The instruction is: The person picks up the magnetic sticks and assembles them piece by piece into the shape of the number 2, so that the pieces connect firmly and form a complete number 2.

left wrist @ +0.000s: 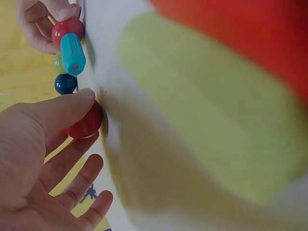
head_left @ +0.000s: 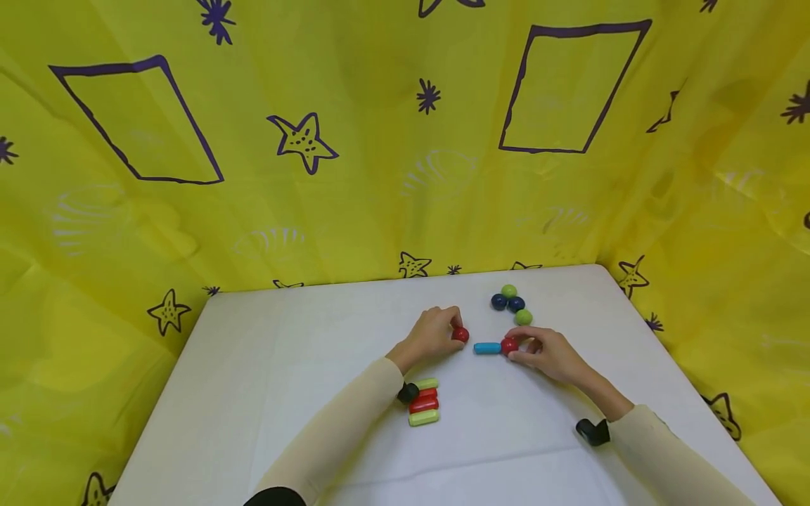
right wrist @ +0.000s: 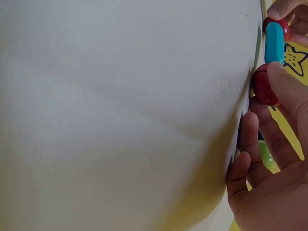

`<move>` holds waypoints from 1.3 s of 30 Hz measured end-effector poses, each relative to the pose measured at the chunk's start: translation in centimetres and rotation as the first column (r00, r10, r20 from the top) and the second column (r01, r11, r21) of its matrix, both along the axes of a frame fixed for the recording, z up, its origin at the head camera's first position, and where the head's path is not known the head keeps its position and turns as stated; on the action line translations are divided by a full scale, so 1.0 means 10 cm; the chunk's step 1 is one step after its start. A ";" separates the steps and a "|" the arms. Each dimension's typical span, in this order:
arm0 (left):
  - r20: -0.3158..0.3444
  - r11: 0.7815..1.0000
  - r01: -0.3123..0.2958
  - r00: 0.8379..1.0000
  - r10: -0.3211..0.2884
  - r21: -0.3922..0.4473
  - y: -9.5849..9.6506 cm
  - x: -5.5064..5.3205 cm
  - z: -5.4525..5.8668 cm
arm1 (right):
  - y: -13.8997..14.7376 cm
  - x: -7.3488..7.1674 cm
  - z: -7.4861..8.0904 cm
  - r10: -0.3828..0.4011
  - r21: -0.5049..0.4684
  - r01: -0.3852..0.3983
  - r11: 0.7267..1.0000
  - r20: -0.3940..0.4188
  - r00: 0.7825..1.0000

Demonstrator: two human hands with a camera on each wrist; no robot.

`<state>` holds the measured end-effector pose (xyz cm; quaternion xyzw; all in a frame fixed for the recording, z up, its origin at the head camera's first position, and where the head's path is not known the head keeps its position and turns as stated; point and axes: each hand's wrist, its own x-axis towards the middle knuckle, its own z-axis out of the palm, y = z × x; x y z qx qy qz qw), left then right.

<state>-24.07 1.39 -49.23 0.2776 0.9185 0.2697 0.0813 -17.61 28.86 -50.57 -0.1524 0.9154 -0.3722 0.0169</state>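
Between thumb and index finger, my left hand (head_left: 434,332) pinches a red ball (head_left: 460,335) at the table surface. Its other fingers spread loosely in the left wrist view. My right hand (head_left: 549,353) pinches a second red ball (head_left: 509,346). A blue ridged stick (head_left: 486,348) points from that ball toward the left hand, its near end touching the ball. In the left wrist view the free end of the blue stick (left wrist: 73,55) shows a small pinkish spot. A gap separates this free end from the left hand's ball.
Behind the right hand lie two dark blue balls (head_left: 498,301) and two green balls (head_left: 523,317). Beside the left wrist, red sticks (head_left: 424,404) and light green sticks (head_left: 424,418) lie in a row on the white table (head_left: 266,365). A yellow patterned curtain (head_left: 367,204) surrounds the table.
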 end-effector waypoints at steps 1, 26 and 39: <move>0.009 1.000 0.002 1.000 -0.002 0.008 -0.03 0.02 0.00 | 0.00 0.00 0.00 -0.003 0.003 0.003 1.000 0.006 1.000; 0.069 0.993 0.069 0.995 -0.075 0.092 -0.08 0.14 -0.08 | -0.06 -0.04 0.00 -0.007 -0.023 0.008 1.000 0.046 0.999; 0.079 0.990 0.090 0.992 -0.098 0.106 -0.19 0.16 -0.06 | -0.14 -0.03 0.04 0.004 -0.010 -0.004 1.000 0.022 1.000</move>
